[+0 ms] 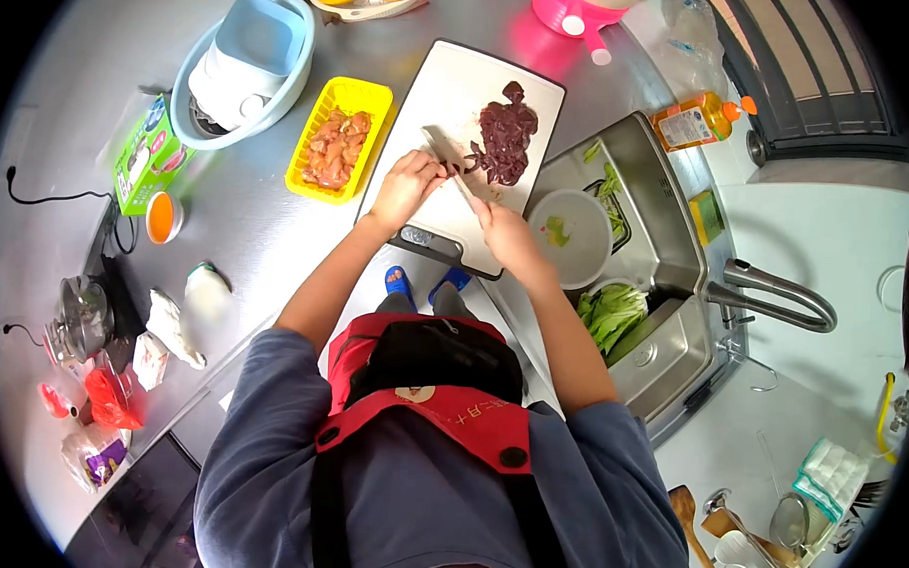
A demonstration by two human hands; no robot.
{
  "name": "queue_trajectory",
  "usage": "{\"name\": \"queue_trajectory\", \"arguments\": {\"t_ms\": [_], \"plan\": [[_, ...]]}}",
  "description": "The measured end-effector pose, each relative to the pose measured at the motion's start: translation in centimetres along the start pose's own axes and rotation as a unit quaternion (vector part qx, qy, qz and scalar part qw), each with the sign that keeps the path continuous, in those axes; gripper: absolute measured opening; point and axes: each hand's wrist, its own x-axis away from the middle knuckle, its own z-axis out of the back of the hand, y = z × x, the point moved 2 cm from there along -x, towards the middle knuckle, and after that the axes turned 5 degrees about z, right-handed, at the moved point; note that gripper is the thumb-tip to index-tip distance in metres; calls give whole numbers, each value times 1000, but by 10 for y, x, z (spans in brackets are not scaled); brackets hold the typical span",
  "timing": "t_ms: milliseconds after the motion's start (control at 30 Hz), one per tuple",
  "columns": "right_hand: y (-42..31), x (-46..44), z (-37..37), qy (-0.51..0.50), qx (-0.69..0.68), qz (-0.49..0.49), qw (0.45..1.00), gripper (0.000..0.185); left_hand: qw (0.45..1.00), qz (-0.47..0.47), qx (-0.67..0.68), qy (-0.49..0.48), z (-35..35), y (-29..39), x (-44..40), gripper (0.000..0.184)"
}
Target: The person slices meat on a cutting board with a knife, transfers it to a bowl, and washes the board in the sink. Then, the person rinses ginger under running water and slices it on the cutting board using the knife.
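Observation:
My right hand [513, 241] grips a kitchen knife [442, 146] by its handle, the blade pointing away to the upper left over the white cutting board [431, 93]. Beside the blade, my left hand [406, 189] has its fingers curled and pressed down, with a small dark bit of meat at the fingertips, mostly hidden. Cut pieces of dark red meat [504, 138], liver-like, lie heaped right of the knife. Left of the board stands a yellow tray [386, 99] holding pale pink raw meat pieces [335, 148].
At the right is a sink [672, 227] with a white bowl [568, 238], leafy greens [614, 315] and a faucet [775, 290]. An orange detergent bottle [690, 122] stands behind it. A blue basin [301, 48], green box [149, 158] and orange cup [163, 217] are at the left.

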Motion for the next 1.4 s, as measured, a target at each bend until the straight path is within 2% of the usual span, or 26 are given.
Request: {"name": "queue_trajectory", "arguments": {"t_ms": [33,100,133,200,267,333,367,400,433,467,533,633,700,800,933,1000,1100,1133,1200,1233,1333,1400], "plan": [[-4,-3,-1,23,44,13,999,59,1000,1,0,2,2,0,-1,13],[1,-12,-6,28,37,23,999,59,997,-30,-54,-56,7,0,-4,15],[3,-17,-7,36,31,33,998,58,996,-34,-56,-53,8,-4,-6,15],[13,-12,-4,57,22,13,998,57,993,14,-37,-111,2,-12,-7,15],[25,-11,0,80,13,-9,997,56,994,21,-39,-97,-1,-18,-10,14],[34,-9,5,120,-64,35,990,57,984,134,48,-102,-4,-18,-14,14],[42,-7,9,126,-67,31,989,57,982,152,100,-54,-8,-14,-17,15],[36,-1,21,108,-209,-19,972,57,982,147,100,-59,-17,-9,-20,15],[34,2,29,87,-346,-66,932,57,981,142,133,-16,-24,-2,-23,16],[39,2,38,90,-348,-68,931,57,976,137,166,28,-33,6,-27,17],[54,2,50,59,-566,-90,817,55,962,169,213,37,-45,22,-35,21],[76,2,60,62,-605,-93,789,54,963,201,176,-5,-49,33,-49,20],[89,0,61,64,-617,-95,779,53,983,124,120,60,-47,33,-63,19],[101,-3,55,49,-636,-109,762,53,991,95,76,62,-52,28,-89,33],[107,-2,50,-1,-665,-98,741,51,994,76,75,3,-76,13,-127,41],[103,-3,47,7,-662,-127,738,51,995,50,81,5,-93,1,-144,36],[98,-1,37,-15,-667,-110,737,52,997,-2,78,-29,-102,-3,-160,32],[95,0,34,-21,-661,-105,743,53,996,-2,79,-33,-101,-1,-162,32],[95,-2,22,-22,-670,-106,734,55,982,32,143,-116,-101,-1,-161,30],[93,-2,17,-9,-674,-112,730,56,980,10,154,-128,-101,2,-156,30],[91,-9,3,-16,-679,-107,726,58,973,40,179,-138,-95,15,-136,32],[87,-12,-8,29,-639,-132,758,60,983,45,139,-107,-88,29,-122,44]]}}
